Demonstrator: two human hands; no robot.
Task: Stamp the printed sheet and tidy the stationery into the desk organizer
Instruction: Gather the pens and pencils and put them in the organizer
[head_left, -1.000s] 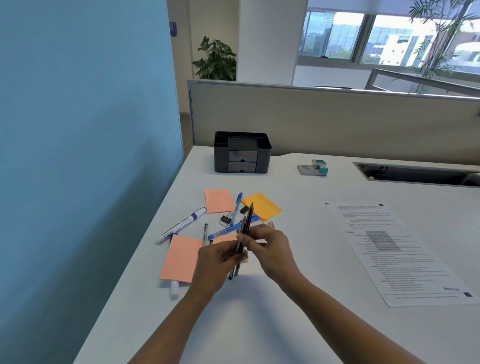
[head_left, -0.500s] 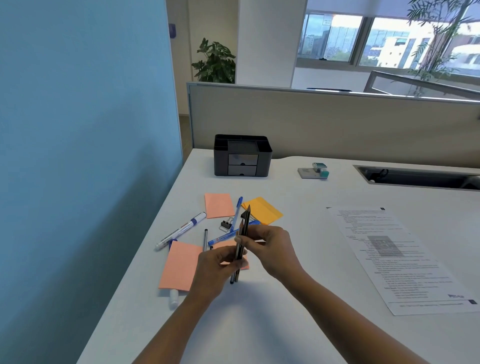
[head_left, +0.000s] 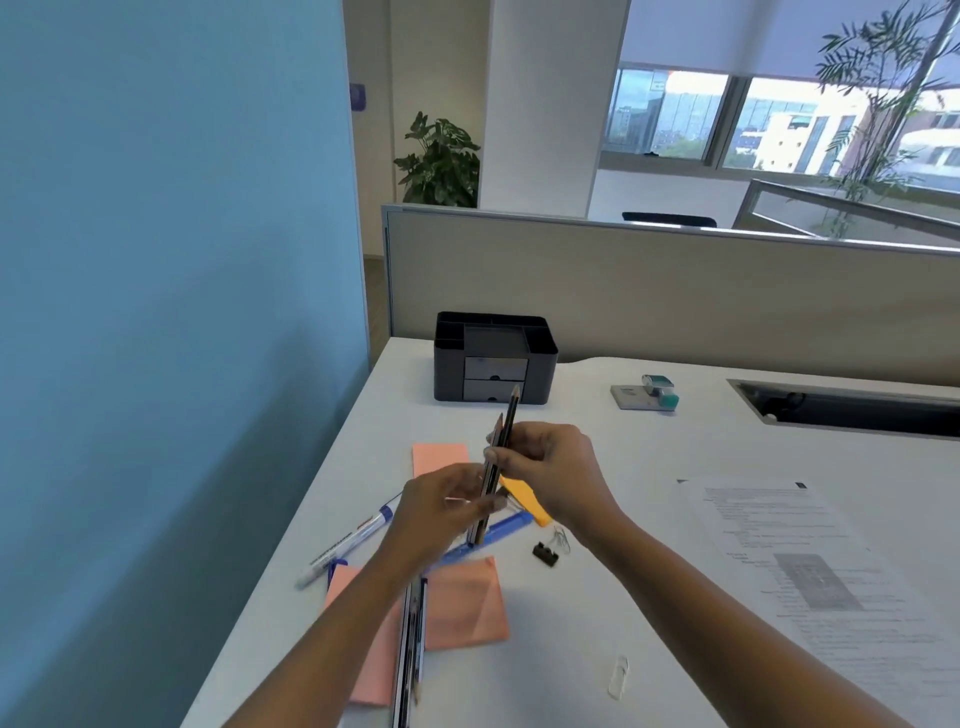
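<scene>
the right hand (head_left: 553, 467) and the left hand (head_left: 441, 512) were close together above the desk (head_left: 649, 457), both on the same two dark pencils (head_left: 508, 423). the right hand's fingers were curled round the middle of the pair. the left hand pinched them lower down with its fingertips. the pencils stood nearly upright, points up, tilted slightly to the right, with their tips showing in front of the desk organizer (head_left: 493, 358).

below the hands lay the loose stationery. a blue pen (head_left: 498, 532) ran slantwise under the pencils' lower ends, and an orange sticky note (head_left: 524, 499) lay partly hidden by the right hand. a small pink sticky note (head_left: 439, 457) lay just behind the left hand. a larger pink sticky note (head_left: 462, 603) lay nearer the person, and another pink note (head_left: 371, 675) lay under the left forearm with some slim pens (head_left: 418, 654) across it. a white marker (head_left: 348, 545) lay to the left. a black binder clip (head_left: 545, 552) and a wire paper clip (head_left: 561, 538) lay beside the right wrist, and a white paper clip (head_left: 619, 675) lay nearer the desk's front.

the organizer stood at the back left of the desk by the partition (head_left: 675, 291). the stamp (head_left: 652, 395) stood to its right, well apart. the printed sheet (head_left: 810, 571) lay flat on the right side.
</scene>
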